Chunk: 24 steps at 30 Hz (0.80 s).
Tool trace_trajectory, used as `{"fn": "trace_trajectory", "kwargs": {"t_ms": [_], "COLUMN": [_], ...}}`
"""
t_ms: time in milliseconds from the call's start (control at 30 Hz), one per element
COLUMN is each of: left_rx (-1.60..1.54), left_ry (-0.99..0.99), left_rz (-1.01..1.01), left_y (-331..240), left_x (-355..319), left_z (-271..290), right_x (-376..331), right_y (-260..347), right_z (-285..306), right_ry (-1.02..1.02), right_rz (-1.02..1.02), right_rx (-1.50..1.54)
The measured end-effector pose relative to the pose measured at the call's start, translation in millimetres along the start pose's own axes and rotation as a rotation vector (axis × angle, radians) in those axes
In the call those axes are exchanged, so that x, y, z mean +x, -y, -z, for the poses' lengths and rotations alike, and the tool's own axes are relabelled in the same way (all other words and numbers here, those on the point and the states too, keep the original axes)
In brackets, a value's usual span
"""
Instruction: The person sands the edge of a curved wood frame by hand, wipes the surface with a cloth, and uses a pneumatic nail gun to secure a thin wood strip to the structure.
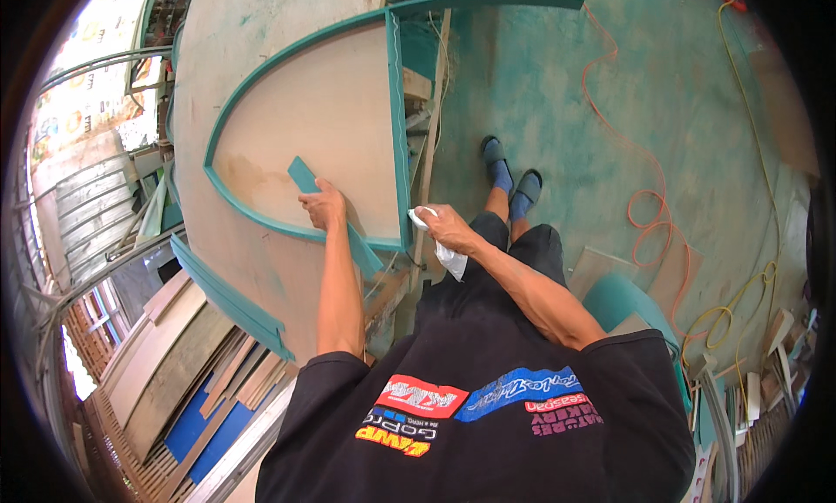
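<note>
My left hand is closed around a flat teal strip, which slants across the lower side of a teal curved frame. In my right hand is a squeezed white plastic bag. Its tip is beside the straight teal crossbar of the frame, near that bar's lower end. A thin, wavy white bead runs along the crossbar from its top down toward the bag. The frame rests on a pale wooden tabletop, and a longer curved arm extends right from its top corner.
Curved teal strips lie at the table's lower left, above stacked boards. An orange hose and a yellow hose wind over the teal-stained floor at right. A teal rounded object stands beside my right elbow.
</note>
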State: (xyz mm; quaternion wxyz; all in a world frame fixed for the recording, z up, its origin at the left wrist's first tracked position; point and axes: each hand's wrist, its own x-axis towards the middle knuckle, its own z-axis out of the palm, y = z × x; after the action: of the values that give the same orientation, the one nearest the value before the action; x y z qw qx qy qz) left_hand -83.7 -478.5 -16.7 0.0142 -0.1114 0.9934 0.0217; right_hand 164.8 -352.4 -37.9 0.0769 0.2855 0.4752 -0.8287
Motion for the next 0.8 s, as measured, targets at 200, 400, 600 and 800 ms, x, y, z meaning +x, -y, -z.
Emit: {"fn": "trace_trajectory", "kwargs": {"t_ms": [200,400,600,800], "left_rx": [0.011,0.047,0.053,0.052], "left_ry": [-0.021,-0.009,-0.005,-0.014], "left_rz": [0.007,0.028,0.023,0.037], "left_y": [-2.7,-5.7,-8.0,-4.2], "left_x": [-0.7,-1.7,1.0,1.2], "left_z": [-0.8,1.1,-0.3,-2.0], "right_x": [-13.1,-19.9,-17.7,-18.1], "right_y": [-36.8,-18.3,-42.8,-38.0], "right_z": [-2.5,-4.8,-10.0,-7.4], "right_ry": [0.115,0.076,0.129,0.102], "right_rz": [0.025,0.018,0.183,0.186], "right_rx": [-0.091,-0.017,-0.145,-0.168]}}
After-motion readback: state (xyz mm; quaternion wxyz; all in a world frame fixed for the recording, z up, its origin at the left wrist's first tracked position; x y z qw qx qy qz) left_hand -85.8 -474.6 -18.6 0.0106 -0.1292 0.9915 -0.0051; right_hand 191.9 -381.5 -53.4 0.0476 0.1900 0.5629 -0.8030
